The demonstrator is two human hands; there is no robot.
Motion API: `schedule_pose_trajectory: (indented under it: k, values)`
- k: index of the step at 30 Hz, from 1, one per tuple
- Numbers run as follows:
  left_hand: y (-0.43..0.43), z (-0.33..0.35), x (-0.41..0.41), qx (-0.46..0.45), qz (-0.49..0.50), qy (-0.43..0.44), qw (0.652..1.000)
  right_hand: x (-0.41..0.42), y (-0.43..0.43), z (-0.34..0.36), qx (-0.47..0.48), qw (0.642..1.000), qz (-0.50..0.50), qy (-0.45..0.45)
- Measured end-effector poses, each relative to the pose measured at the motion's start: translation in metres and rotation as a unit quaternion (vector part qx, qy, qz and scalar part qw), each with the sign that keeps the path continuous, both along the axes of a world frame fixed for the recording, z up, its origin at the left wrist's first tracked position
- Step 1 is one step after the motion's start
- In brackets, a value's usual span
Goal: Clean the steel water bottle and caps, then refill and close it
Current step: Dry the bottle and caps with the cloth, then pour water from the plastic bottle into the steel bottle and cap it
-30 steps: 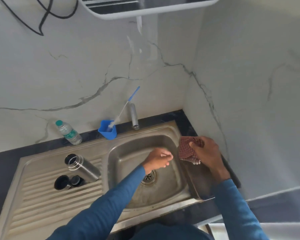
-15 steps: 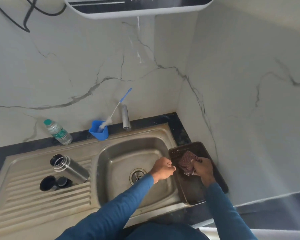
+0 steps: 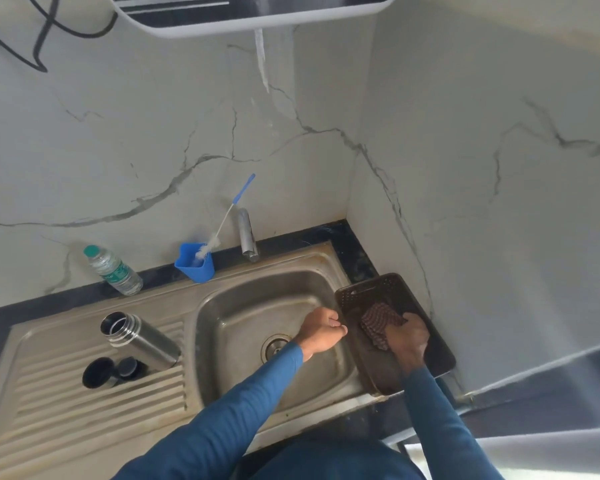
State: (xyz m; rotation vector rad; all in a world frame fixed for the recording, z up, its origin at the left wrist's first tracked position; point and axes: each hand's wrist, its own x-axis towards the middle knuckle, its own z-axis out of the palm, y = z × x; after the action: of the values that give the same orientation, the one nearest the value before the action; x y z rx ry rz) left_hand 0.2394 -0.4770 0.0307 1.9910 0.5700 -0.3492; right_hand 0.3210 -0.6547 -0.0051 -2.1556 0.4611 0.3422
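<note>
the wall unit [image 3: 257,12] overhead is cut off by the top edge, its printed web address with it, and the drainboard [image 3: 49,427] runs off the left and lower edges. the right hand [image 3: 407,337] grips the checked cloth [image 3: 378,320] and covers its near part, while the left hand [image 3: 321,330] curls at the left rim of the tray [image 3: 368,292], and whether it pinches that rim cannot be told. the plastic bottle [image 3: 113,270] has a label too small to read, and the brush [image 3: 208,247] has its tip hidden in the blue cup [image 3: 194,270].
</note>
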Motion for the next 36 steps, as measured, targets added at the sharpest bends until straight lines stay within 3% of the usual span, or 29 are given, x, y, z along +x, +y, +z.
schedule_pose_trajectory:
  k: [7,15,24,28,32,36]
  values:
    - [0.050,0.015,-0.042,0.080,-0.016,-0.086,0.993,-0.037,0.054,0.047,0.082,0.990,0.042,-0.109]
    - [0.147,0.072,-0.109,0.152,0.060,-0.213,0.963,-0.095,0.173,0.104,0.154,0.944,0.172,-0.237]
    - [0.294,0.125,-0.179,0.225,0.217,-0.321,0.894,-0.147,0.337,0.123,0.221,0.903,0.314,-0.190]
    - [0.370,0.104,-0.194,0.284,0.307,-0.290,0.861,-0.150,0.395,0.124,0.198,0.908,0.332,-0.161]
    - [0.428,0.071,-0.181,0.288,0.307,-0.157,0.893,-0.148,0.431,0.118,0.176,0.910,0.352,-0.129]
    - [0.468,0.040,-0.158,0.248,0.289,-0.103,0.919,-0.152,0.446,0.109,0.169,0.908,0.368,-0.106]
